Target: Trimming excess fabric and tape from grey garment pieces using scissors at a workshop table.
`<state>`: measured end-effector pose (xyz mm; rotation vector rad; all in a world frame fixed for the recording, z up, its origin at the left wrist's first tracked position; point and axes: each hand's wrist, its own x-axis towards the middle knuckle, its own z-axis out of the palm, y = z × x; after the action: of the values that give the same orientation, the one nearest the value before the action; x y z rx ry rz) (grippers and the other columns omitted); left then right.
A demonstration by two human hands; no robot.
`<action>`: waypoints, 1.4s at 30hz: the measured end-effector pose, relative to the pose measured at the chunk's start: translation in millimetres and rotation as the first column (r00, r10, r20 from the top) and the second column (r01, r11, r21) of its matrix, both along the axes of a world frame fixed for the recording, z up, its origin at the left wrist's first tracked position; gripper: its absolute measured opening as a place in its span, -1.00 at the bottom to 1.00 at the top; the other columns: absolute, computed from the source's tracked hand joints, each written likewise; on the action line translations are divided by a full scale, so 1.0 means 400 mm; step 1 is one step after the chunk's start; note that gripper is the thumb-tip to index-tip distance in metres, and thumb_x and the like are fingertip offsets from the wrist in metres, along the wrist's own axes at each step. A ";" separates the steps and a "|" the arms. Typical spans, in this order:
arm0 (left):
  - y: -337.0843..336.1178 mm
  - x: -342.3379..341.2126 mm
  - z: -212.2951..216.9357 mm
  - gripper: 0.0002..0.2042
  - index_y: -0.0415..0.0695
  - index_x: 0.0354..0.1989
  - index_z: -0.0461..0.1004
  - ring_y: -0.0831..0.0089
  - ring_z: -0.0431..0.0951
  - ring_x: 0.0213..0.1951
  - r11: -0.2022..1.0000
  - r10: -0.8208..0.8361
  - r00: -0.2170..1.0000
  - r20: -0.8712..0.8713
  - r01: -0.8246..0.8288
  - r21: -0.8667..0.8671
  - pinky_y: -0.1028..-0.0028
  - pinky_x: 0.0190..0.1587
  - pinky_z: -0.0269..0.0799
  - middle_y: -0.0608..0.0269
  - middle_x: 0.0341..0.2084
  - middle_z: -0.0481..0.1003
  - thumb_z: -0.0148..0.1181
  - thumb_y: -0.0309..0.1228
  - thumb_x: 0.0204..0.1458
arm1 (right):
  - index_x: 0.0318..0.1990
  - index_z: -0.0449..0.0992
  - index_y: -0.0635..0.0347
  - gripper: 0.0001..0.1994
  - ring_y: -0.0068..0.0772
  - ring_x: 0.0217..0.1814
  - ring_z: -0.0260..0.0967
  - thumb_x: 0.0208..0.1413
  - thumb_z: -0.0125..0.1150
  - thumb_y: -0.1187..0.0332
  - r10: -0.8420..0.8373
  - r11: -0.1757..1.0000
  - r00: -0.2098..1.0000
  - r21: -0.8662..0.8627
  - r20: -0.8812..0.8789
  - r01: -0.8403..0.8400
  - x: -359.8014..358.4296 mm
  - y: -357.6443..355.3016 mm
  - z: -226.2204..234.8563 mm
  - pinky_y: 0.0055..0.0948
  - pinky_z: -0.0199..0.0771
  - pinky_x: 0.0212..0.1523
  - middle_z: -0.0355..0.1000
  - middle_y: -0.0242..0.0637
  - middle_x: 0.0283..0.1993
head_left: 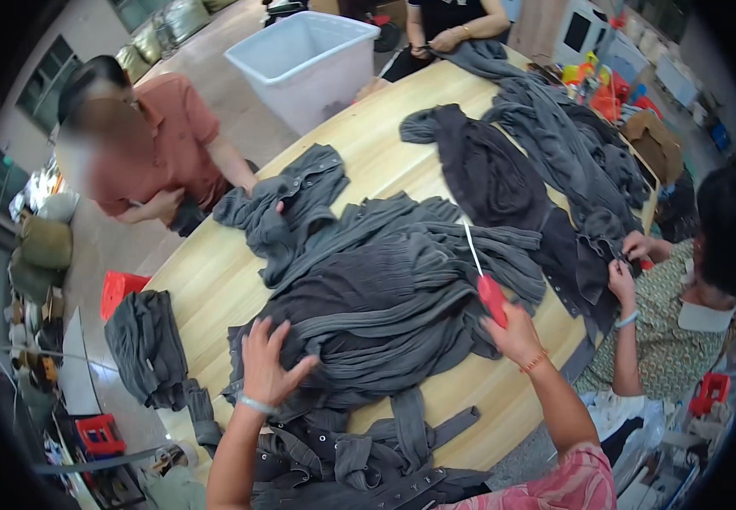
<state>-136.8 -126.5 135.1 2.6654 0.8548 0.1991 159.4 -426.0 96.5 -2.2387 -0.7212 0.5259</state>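
Dark-grey garments [368, 297] between the left hand [268, 364] and right hand [511, 333] are matt, crinkled cloth, the pale table [206, 272] beneath smooth and wood-grained, the red tool handle [492, 297] in the right hand plastic-looking, and the white rectangular bin [300, 85] beyond both smooth plastic.

Soft, fairly even light; dark, bent edges

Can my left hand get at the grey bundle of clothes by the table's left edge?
Probably yes: your left hand looks empty, fingers spread, and mostly bare tabletop lies between it and the grey bundle of clothes.
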 end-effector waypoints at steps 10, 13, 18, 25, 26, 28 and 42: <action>0.164 0.446 -0.245 -0.07 -0.04 0.27 0.18 0.06 0.23 0.21 0.959 0.092 0.972 -0.215 -0.144 -0.243 0.08 0.17 0.19 0.02 0.17 0.27 0.09 0.36 -0.21 | 0.00 0.32 0.30 -0.66 -0.65 -0.76 0.22 0.10 0.19 0.39 -0.209 0.948 0.628 0.003 -0.749 0.318 -0.079 -0.035 -0.166 -0.56 0.37 -0.73 0.43 -0.33 -0.51; 0.078 0.491 -0.226 -0.12 0.06 0.30 0.16 0.08 0.17 0.24 0.967 0.005 0.961 -0.278 -0.075 -0.243 -0.03 0.15 0.11 0.10 0.19 0.26 0.06 0.34 -0.17 | -0.36 0.34 0.16 -0.79 -0.66 -0.77 0.19 0.09 0.25 0.28 -0.152 0.952 0.735 0.102 -0.661 0.288 0.011 0.033 -0.192 -0.54 0.36 -0.73 0.24 -0.48 -0.64; -0.004 0.476 -0.239 -0.20 0.12 0.31 0.15 0.10 0.10 0.27 0.972 -0.073 0.971 -0.227 0.019 -0.232 -0.05 0.15 0.06 0.13 0.23 0.20 0.03 0.27 -0.08 | -0.41 0.32 0.22 -0.84 -0.62 -0.77 0.19 0.09 0.18 0.39 -0.115 0.952 0.817 0.172 -0.565 0.252 0.092 0.159 -0.203 -0.52 0.36 -0.73 0.24 -0.44 -0.64; 0.047 0.481 -0.244 -0.14 0.10 0.29 0.16 0.07 0.05 0.30 0.967 0.023 0.988 -0.152 -0.061 -0.246 -0.23 0.24 -0.19 0.04 0.23 0.14 0.12 0.31 -0.17 | -0.43 0.32 0.23 -0.82 -0.57 -0.80 0.23 0.04 0.21 0.38 -0.123 0.988 0.901 0.034 -0.417 0.151 0.087 0.130 -0.167 -0.49 0.29 -0.79 0.24 -0.41 -0.70; 0.053 0.475 -0.236 -0.16 0.07 0.26 0.20 0.08 0.11 0.27 0.964 0.078 0.993 -0.091 -0.098 -0.249 -0.20 0.24 -0.15 0.01 0.19 0.18 0.15 0.30 -0.18 | -0.43 0.33 0.24 -0.81 -0.57 -0.79 0.23 0.05 0.21 0.36 -0.121 0.992 0.922 -0.013 -0.368 0.125 0.077 0.119 -0.148 -0.49 0.28 -0.79 0.24 -0.41 -0.70; 0.081 0.463 -0.270 -0.24 -0.03 0.11 0.33 0.12 0.28 0.13 0.910 0.365 0.924 0.116 -0.327 -0.256 -0.02 0.19 0.02 0.00 0.01 0.30 0.19 0.26 -0.19 | -0.40 0.33 0.24 -0.79 -0.62 -0.82 0.16 0.07 0.22 0.34 -0.121 0.990 0.907 0.015 -0.404 0.139 0.045 0.099 -0.119 -0.57 0.23 -0.81 0.25 -0.45 -0.69; 0.236 0.501 -0.330 -0.54 0.18 0.08 0.37 0.08 0.25 0.12 0.518 0.823 0.547 -0.151 -0.833 -0.193 0.15 0.10 0.23 0.05 0.08 0.13 0.20 -0.34 -0.08 | -0.06 0.42 0.34 -0.70 -0.71 -0.77 0.14 0.08 0.23 0.38 -0.099 0.981 0.854 0.093 -0.511 0.170 -0.035 -0.014 -0.133 -0.64 0.19 -0.79 0.37 -0.42 -0.56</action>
<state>63.6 -32.0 3.1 1.8087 1.9878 0.2341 145.3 -431.8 43.5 -1.8838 -0.3113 0.9190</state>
